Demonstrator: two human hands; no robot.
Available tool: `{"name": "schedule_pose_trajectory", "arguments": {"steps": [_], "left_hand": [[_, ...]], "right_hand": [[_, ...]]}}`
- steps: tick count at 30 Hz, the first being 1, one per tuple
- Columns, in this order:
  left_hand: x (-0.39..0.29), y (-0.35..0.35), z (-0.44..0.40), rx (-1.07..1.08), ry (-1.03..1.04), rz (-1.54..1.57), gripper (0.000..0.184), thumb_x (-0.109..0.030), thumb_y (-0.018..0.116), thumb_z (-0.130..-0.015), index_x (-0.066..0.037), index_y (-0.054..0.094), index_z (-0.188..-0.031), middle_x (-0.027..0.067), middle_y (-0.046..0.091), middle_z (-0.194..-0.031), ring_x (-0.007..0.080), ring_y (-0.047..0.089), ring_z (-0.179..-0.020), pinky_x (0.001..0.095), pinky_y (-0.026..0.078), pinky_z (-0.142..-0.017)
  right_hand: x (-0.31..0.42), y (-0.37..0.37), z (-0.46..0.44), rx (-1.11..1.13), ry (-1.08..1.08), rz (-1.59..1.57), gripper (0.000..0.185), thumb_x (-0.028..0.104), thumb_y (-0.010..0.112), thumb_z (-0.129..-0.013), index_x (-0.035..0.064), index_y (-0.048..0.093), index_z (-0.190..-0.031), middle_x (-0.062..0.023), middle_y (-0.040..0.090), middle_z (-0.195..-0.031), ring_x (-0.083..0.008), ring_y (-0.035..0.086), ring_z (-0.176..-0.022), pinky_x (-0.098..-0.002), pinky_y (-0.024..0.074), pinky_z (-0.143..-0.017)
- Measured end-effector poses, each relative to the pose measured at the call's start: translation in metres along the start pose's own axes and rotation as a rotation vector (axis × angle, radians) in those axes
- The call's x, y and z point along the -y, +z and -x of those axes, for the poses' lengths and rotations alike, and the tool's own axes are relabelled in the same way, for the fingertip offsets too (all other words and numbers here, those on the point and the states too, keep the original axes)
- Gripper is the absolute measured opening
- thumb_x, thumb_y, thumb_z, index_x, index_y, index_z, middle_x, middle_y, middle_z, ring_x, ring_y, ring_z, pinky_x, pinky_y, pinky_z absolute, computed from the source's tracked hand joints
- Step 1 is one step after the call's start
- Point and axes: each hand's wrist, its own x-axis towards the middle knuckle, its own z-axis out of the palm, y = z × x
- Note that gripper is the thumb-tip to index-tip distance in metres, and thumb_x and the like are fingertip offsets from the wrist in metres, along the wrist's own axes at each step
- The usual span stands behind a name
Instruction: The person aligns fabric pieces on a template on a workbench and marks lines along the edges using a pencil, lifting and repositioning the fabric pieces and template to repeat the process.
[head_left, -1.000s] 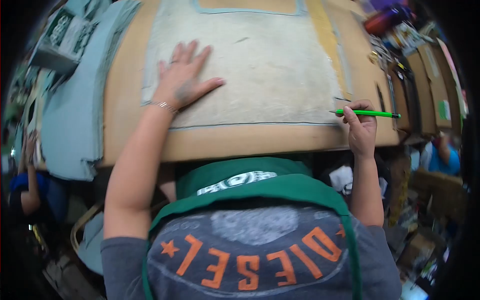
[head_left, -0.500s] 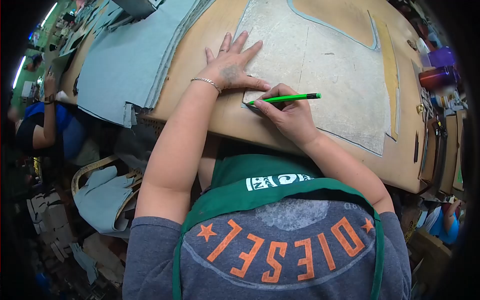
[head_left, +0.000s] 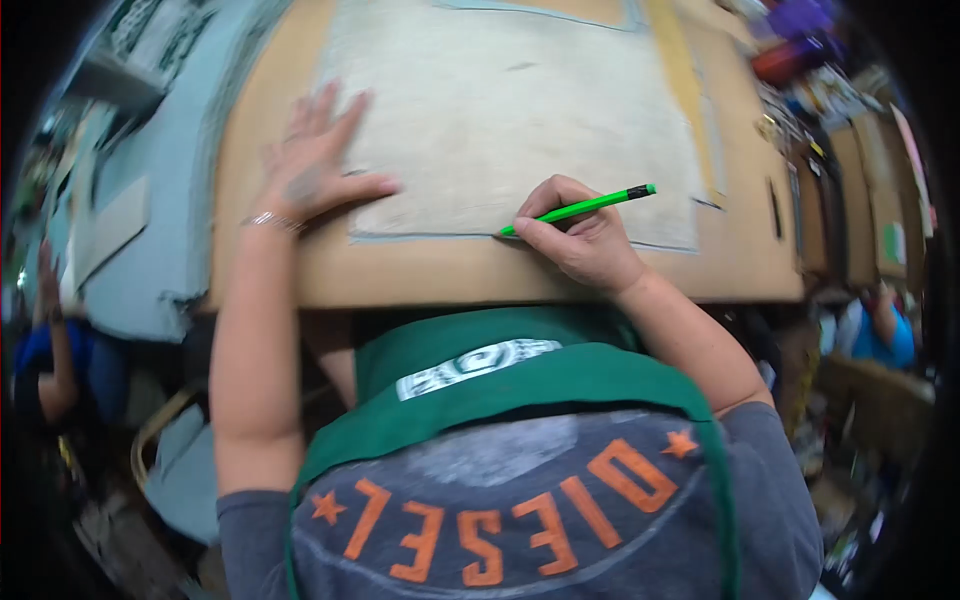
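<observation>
Pinched between the thumb and fingers of the right hand (head_left: 580,237), a green pencil (head_left: 590,206) leans with its point at the near edge of a pale sheet (head_left: 520,130). Gripping it low, close to the tip, probably lets the point be steered finely along that edge; the eraser end slants up to the right. The left hand (head_left: 318,168) grasps nothing: it lies palm down with fingers spread wide at the sheet's left side, the thumb reaching over onto it, seemingly to keep it from sliding. Whether it presses hard, I cannot tell.

Thin blue shows along the sheet's near edge, which suggests another layer beneath. The sheet lies flat on a tan table (head_left: 390,287), close to its near side, likely so both hands reach it easily. A yellow strip (head_left: 690,105) runs down its right side. Further left are stacked blue pieces (head_left: 140,285), apart from the sheet; to the right, a slim dark tool (head_left: 776,208) lies near brown boxes (head_left: 850,195).
</observation>
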Motion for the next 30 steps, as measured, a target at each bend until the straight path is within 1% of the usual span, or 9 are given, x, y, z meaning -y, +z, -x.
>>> {"name": "schedule_pose_trajectory", "arguments": {"steps": [8,10,13,18,21,24,26,28,30], "left_hand": [[0.002,0.002,-0.004,0.030,-0.005,0.082,0.104,-0.055,0.071,-0.047,-0.028,0.023,-0.135,0.0056,0.009,-0.144,0.0368,0.007,-0.130,0.0672,0.011,-0.092],[0.003,0.002,-0.004,0.041,-0.008,0.085,0.103,-0.055,0.070,-0.048,-0.028,0.023,-0.135,0.0057,0.009,-0.144,0.0371,0.007,-0.130,0.0676,0.011,-0.091],[0.004,0.002,-0.005,0.052,-0.001,0.080,0.103,-0.054,0.071,-0.048,-0.027,0.023,-0.135,0.0061,0.009,-0.144,0.0372,0.007,-0.130,0.0678,0.012,-0.091],[0.007,-0.001,-0.011,0.090,-0.008,0.085,0.104,-0.050,0.074,-0.047,-0.026,0.024,-0.135,0.0071,0.011,-0.144,0.0373,0.008,-0.130,0.0659,0.015,-0.092],[-0.003,-0.010,-0.017,0.068,0.153,0.087,0.094,-0.042,0.074,-0.053,-0.025,0.028,-0.134,0.0079,0.014,-0.143,0.0375,0.011,-0.130,0.0629,0.017,-0.094],[-0.080,-0.020,-0.031,-0.022,0.394,0.160,0.077,-0.038,0.069,-0.064,-0.022,0.033,-0.131,0.0073,0.019,-0.141,0.0373,0.014,-0.129,0.0606,0.019,-0.095],[-0.152,-0.023,-0.034,0.005,0.543,0.048,0.066,-0.034,0.061,-0.074,-0.017,0.033,-0.132,0.0086,0.019,-0.141,0.0333,0.015,-0.130,0.0508,0.017,-0.101],[-0.210,-0.016,-0.034,0.061,0.646,0.089,0.065,-0.039,0.058,-0.076,-0.016,0.033,-0.131,0.0047,0.021,-0.141,0.0305,0.015,-0.130,0.0576,0.017,-0.098],[-0.245,0.003,-0.043,-0.016,0.772,0.086,0.066,-0.047,0.053,-0.077,-0.016,0.031,-0.132,0.0031,0.021,-0.140,0.0288,0.014,-0.130,0.0628,0.017,-0.095]], "right_hand": [[-0.004,-0.162,0.109,-0.496,0.146,0.170,0.008,0.005,0.060,-0.075,0.0049,0.052,-0.074,-0.0023,0.054,-0.072,-0.0094,0.053,-0.067,-0.0218,0.0418,-0.063],[-0.003,-0.182,0.122,-0.629,0.016,0.116,0.008,0.006,0.058,-0.079,0.0045,0.050,-0.078,-0.0038,0.056,-0.075,-0.0100,0.055,-0.068,-0.0215,0.0439,-0.063],[0.000,-0.180,0.118,-0.780,-0.040,-0.167,0.008,0.006,0.057,-0.081,0.0046,0.049,-0.080,-0.0047,0.057,-0.076,-0.0104,0.057,-0.069,-0.0214,0.0456,-0.063],[-0.024,-0.156,0.077,-0.786,-0.095,-0.103,0.010,0.009,0.058,-0.081,0.0038,0.049,-0.080,-0.0054,0.058,-0.074,-0.0099,0.057,-0.068,-0.0209,0.0461,-0.063],[-0.039,-0.150,0.072,-0.801,-0.134,0.053,0.012,0.011,0.059,-0.081,0.0027,0.050,-0.082,-0.0051,0.058,-0.072,-0.0084,0.056,-0.066,-0.0211,0.0452,-0.060],[-0.038,-0.143,0.070,-0.800,-0.166,0.254,0.014,0.013,0.060,-0.080,0.0021,0.050,-0.083,-0.0059,0.057,-0.069,-0.0087,0.054,-0.060,-0.0226,0.0437,-0.056],[-0.026,-0.139,0.071,-0.775,-0.174,0.378,0.014,0.012,0.060,-0.080,0.0021,0.051,-0.082,-0.0073,0.057,-0.068,-0.0117,0.055,-0.058,-0.0238,0.0436,-0.055],[-0.029,-0.139,0.071,-0.750,-0.194,0.461,0.012,0.011,0.059,-0.080,0.0019,0.051,-0.082,-0.0090,0.056,-0.068,-0.0159,0.055,-0.058,-0.0256,0.0434,-0.054],[-0.031,-0.138,0.071,-0.732,-0.231,0.530,0.011,0.009,0.059,-0.079,0.0019,0.051,-0.081,-0.0101,0.056,-0.068,-0.0195,0.055,-0.058,-0.0273,0.0433,-0.053]]}}
